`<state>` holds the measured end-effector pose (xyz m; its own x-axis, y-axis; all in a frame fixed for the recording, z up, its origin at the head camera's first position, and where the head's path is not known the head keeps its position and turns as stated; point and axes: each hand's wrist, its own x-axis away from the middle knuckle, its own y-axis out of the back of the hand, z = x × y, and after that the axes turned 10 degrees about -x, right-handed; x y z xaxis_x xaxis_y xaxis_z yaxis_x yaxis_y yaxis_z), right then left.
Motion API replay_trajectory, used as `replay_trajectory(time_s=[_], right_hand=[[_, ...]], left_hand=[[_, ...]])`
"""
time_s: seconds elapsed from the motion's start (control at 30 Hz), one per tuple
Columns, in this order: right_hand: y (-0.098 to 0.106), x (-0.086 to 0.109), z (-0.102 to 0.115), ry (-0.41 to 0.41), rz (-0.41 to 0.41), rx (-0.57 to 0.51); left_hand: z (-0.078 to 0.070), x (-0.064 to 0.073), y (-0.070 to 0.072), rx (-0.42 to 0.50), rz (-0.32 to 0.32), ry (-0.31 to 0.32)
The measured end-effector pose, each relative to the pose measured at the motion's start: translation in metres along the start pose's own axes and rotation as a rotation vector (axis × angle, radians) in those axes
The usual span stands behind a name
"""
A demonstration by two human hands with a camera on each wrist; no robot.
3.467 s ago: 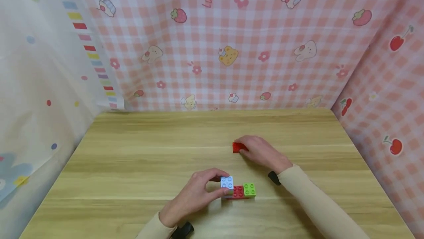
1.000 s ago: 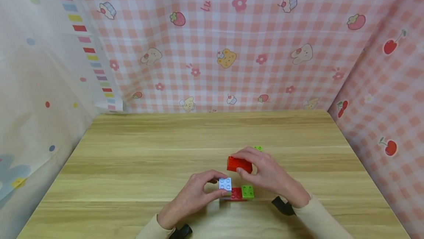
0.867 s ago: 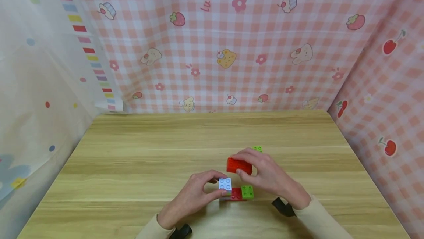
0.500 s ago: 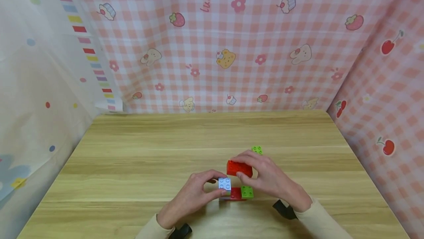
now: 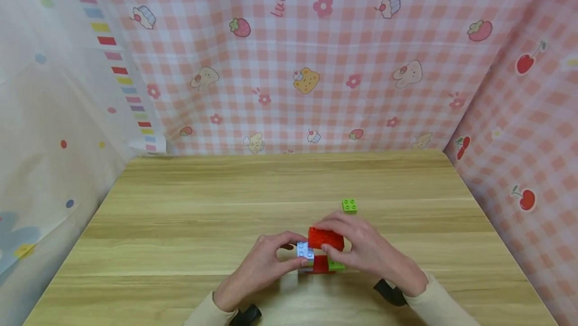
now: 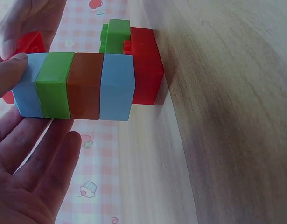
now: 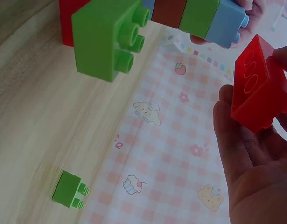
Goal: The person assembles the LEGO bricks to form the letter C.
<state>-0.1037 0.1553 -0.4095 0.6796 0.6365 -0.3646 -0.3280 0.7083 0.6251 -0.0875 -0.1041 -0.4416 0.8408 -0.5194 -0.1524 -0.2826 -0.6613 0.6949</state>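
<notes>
My left hand [image 5: 259,263] pinches the top light blue brick [image 5: 303,252] of an upright stack. In the left wrist view a green brick [image 6: 54,86], a brown brick [image 6: 85,86] and another light blue brick [image 6: 117,88] lie beneath it, on a long red base brick [image 6: 148,65]. A green brick [image 6: 119,35] stands on the base's other end. In my right hand [image 5: 372,248] is a long red brick [image 5: 326,238], gripped between thumb and fingers. Its hollow underside faces the stack's top studs, a small gap apart, in the right wrist view.
A loose green brick [image 5: 349,206] with studs up lies on the wooden table [image 5: 203,205], beyond my right hand. Patterned cloth [image 5: 271,65] hangs behind the table and along both sides.
My right hand has picked the long red brick off the table and carried it nearer, lowering it toward the stack's top. The loose green brick has come into sight. My left hand keeps its grip.
</notes>
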Motion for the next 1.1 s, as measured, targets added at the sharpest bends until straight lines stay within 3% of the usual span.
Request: replay_trajectory(time_s=[0.37,0.67,1.1], right_hand=[[-0.006,0.004,0.002,-0.005,0.034,-0.005],[-0.010,0.005,0.000,0.075,0.016,0.013],[-0.011,0.004,0.006,0.069,0.039,0.092]], left_hand=[[0.000,0.000,-0.001,0.052,-0.020,0.005],[0.001,0.000,-0.001,0.042,-0.040,-0.001],[-0.001,-0.002,0.000,0.012,-0.042,-0.009]])
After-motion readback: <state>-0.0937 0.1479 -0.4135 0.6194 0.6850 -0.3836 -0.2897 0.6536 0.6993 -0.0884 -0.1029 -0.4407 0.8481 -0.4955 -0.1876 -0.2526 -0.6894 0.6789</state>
